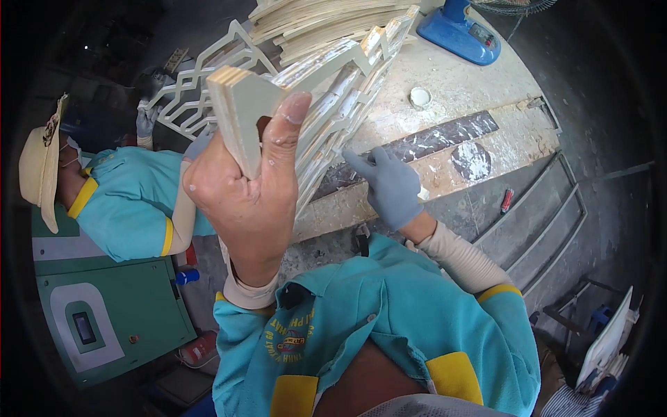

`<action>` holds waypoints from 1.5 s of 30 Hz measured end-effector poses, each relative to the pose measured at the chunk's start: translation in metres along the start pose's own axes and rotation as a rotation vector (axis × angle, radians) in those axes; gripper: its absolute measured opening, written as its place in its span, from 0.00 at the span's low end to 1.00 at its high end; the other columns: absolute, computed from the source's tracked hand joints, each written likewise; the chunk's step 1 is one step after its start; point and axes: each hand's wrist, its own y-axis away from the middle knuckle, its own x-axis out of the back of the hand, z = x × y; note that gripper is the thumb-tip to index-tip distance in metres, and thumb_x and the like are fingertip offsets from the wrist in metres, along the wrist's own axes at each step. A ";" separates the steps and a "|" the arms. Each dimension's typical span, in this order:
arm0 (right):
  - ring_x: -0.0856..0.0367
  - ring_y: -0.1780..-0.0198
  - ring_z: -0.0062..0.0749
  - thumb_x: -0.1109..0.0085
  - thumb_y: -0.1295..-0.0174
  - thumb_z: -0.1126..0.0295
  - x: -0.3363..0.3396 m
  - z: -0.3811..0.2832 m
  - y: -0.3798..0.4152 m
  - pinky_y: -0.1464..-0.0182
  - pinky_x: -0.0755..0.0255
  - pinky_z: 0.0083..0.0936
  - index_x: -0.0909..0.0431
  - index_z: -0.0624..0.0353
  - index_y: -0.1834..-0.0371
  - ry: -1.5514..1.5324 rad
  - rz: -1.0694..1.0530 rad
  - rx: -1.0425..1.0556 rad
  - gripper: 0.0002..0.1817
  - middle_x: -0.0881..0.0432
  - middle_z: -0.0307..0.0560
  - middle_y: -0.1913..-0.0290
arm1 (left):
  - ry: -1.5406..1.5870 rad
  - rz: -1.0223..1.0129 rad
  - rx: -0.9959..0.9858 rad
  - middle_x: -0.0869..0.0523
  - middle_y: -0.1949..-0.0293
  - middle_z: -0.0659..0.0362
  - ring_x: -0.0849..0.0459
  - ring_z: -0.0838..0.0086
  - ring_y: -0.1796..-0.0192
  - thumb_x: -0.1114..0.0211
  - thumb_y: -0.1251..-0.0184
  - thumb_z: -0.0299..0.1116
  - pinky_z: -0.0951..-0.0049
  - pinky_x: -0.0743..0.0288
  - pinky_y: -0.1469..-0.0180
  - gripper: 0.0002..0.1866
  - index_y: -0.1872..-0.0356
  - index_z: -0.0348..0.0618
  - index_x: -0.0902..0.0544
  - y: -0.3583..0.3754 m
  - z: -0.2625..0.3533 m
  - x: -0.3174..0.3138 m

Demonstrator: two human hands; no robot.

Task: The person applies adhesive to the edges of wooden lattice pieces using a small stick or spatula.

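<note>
My left hand (250, 187), bare and spotted with white, is wrapped round the near end of a pale wooden lattice frame (333, 104), held up with its far end over the table. White paste smears the frame's edges. My right hand (390, 182), in a grey glove, is beside the frame's lower edge with the index finger stretched towards it. The other fingers are partly curled, and nothing shows in them. A dark paste-streaked board (445, 137) lies on the table beyond that hand.
A co-worker (132, 194) at the left holds another lattice (201, 90). Stacked wooden pieces (319, 21), a blue fan base (462, 35) and a small white cup (420, 97) are on the table (389, 83). Metal rails (542, 222) stand at the right.
</note>
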 end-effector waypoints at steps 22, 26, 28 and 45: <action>0.19 0.68 0.44 0.43 0.45 0.82 0.003 0.007 -0.010 0.66 0.24 0.38 0.15 0.37 0.38 -0.128 -0.057 -0.046 0.33 0.23 0.45 0.66 | 0.054 0.015 -0.010 0.11 0.74 0.59 0.21 0.83 0.71 0.28 0.27 0.39 0.80 0.32 0.67 0.16 0.68 0.34 0.12 -0.009 -0.004 -0.007; 0.19 0.69 0.44 0.41 0.43 0.81 0.007 0.014 -0.018 0.66 0.24 0.38 0.15 0.36 0.38 -0.208 -0.063 -0.061 0.31 0.23 0.45 0.66 | 0.023 -0.007 0.013 0.11 0.74 0.59 0.20 0.83 0.70 0.28 0.27 0.39 0.80 0.31 0.65 0.16 0.69 0.34 0.12 -0.007 -0.004 -0.004; 0.18 0.69 0.44 0.41 0.42 0.80 0.008 0.013 -0.022 0.66 0.24 0.38 0.15 0.35 0.38 -0.165 -0.030 -0.073 0.29 0.22 0.45 0.65 | 0.010 -0.013 0.009 0.11 0.74 0.59 0.20 0.83 0.70 0.28 0.27 0.39 0.80 0.30 0.65 0.16 0.69 0.34 0.12 -0.006 -0.004 -0.004; 0.21 0.71 0.43 0.39 0.39 0.78 0.001 0.010 -0.011 0.69 0.28 0.37 0.14 0.35 0.39 -0.157 -0.055 -0.108 0.27 0.23 0.47 0.68 | 0.150 0.005 0.019 0.12 0.74 0.60 0.21 0.83 0.70 0.29 0.25 0.39 0.80 0.30 0.65 0.16 0.68 0.34 0.13 0.004 -0.010 -0.002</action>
